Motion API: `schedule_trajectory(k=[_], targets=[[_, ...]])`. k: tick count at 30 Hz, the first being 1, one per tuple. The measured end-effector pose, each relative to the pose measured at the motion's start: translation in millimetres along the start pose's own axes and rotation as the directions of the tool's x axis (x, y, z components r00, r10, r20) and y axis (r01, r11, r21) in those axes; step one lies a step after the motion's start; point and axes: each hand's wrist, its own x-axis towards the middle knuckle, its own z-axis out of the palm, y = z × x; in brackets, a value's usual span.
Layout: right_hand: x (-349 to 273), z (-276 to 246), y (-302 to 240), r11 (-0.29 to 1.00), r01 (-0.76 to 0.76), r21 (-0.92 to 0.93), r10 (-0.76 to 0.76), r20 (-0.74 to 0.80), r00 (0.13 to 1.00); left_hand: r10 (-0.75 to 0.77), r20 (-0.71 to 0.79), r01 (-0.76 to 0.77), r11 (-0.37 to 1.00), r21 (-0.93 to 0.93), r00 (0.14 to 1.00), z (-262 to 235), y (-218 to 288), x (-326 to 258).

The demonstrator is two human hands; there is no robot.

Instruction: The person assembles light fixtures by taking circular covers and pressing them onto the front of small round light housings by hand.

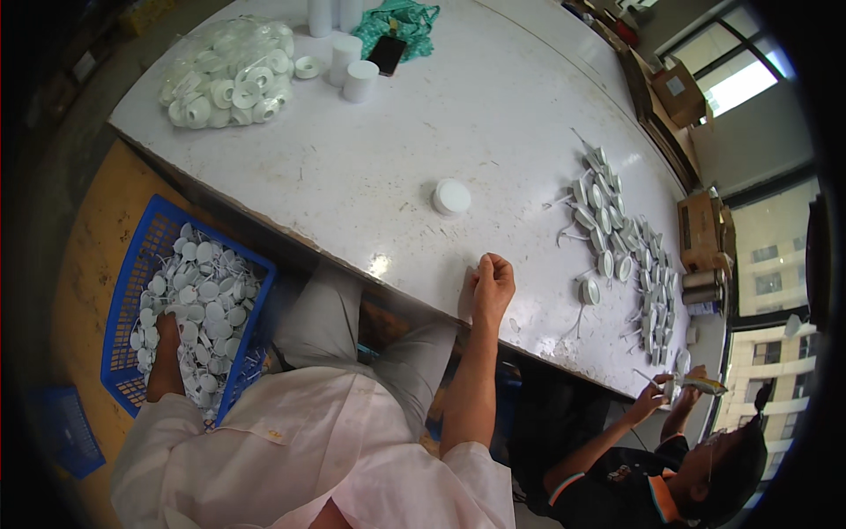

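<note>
At the left, my left hand (168,333) reaches down into a blue plastic basket (113,331) heaped with white round discs with thin leads (205,289). Its fingers are lost among the discs, so their grip does not show. My right hand (493,280) is closed over the near edge of the table, thumb and fingers curled together. Whatever it may hold is hidden. Just beyond it, a short white round cup-like piece (452,197) stands on the tabletop, apart from the hand.
On the white table (352,176) lie many white round fittings with wires (608,212) at the right. A clear bag of white rings (233,79), white cylinders (359,81), a phone (387,55) and green cloth (414,26) are at the far left. A co-worker (652,467) works at the right.
</note>
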Motion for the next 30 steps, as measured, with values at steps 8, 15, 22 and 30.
schedule_trajectory(k=[8, 15, 22, 30], targets=[[38.1, 63.0, -24.4, 0.984, -0.036, -0.176, 0.039, 0.012, 0.999, 0.398, -0.113, -0.224, 0.703, 0.675, 0.910, 13.4, -23.1, -18.2], [78.3, 69.0, -2.9, 0.918, -0.025, -0.396, 0.032, 0.012, 0.999, 0.297, 0.170, -0.341, 0.840, 0.422, 0.940, 124.3, 27.4, -149.0], [69.7, 65.1, -8.2, 0.983, -0.183, -0.031, 0.185, 0.111, 0.976, 0.353, 0.389, -0.421, 0.901, 0.103, 0.851, 179.4, 52.4, -201.1], [54.5, 44.7, 0.1, 0.958, -0.228, 0.175, 0.199, 0.165, 0.966, 0.388, 0.566, -0.400, 0.910, -0.111, 0.727, 205.0, 101.7, -253.4]])
